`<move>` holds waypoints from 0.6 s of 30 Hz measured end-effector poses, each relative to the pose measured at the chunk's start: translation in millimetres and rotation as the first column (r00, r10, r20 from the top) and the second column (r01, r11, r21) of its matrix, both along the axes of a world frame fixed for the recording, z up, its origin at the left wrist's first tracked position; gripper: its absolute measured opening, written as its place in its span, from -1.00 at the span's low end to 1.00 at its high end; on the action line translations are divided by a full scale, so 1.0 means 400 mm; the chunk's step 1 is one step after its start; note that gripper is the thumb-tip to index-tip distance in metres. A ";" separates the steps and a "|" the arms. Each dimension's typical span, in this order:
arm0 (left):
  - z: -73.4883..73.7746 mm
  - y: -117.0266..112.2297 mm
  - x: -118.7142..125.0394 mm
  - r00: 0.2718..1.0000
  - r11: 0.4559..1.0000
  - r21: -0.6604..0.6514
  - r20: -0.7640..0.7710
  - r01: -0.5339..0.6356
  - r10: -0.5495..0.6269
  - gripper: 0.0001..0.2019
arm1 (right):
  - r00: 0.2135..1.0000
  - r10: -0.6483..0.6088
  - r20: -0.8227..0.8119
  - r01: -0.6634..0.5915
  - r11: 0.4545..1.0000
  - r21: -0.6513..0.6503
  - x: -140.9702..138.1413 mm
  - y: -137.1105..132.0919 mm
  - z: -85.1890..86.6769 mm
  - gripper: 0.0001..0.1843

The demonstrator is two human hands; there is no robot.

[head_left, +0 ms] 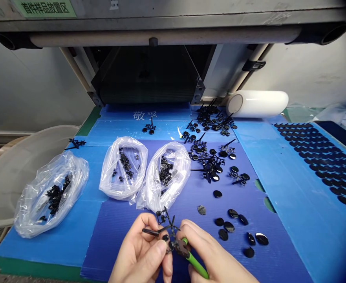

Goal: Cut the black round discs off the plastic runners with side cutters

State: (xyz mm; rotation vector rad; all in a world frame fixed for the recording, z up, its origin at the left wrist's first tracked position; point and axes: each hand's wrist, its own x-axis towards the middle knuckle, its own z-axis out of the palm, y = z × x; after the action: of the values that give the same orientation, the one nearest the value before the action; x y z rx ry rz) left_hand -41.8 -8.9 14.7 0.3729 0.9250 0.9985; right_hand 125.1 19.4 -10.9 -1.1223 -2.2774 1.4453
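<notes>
Just below the middle clear plastic bag [167, 177], the left hand [141, 253] pinches a black moulded plastic sprue [161, 228], long axis crosswise, while the right hand [212, 255] grips green-handled cutters [190, 255] touching it.

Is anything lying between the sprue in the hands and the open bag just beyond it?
Nothing visible does. The left hand holds the black sprue, the right hand the green-handled cutters. The nearest bag gapes directly beyond, with only bare blue sheet between.

We note three bags [122, 167] left of the loose sprues [211, 161] on the sheet [279, 165]; roll [257, 103] behind, basin [10, 169] far left.
</notes>
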 end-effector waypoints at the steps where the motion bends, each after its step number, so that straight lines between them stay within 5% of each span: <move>1: -0.001 0.002 -0.001 1.000 1.000 0.014 0.007 0.007 -0.007 -0.71 | 1.000 0.006 0.006 -0.006 1.000 0.006 0.000 0.000 0.000 -0.59; 18: -0.028 0.007 -0.007 0.986 0.994 0.088 0.150 0.065 -0.078 -0.77 | 0.999 0.014 0.048 -0.020 0.993 0.117 0.003 -0.002 -0.009 -0.63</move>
State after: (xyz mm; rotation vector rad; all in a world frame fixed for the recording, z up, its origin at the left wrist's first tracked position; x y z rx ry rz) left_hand -44.6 -5.9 3.6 0.3903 0.7280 0.9874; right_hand 126.4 18.7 -14.6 -1.1155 -2.3755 1.2846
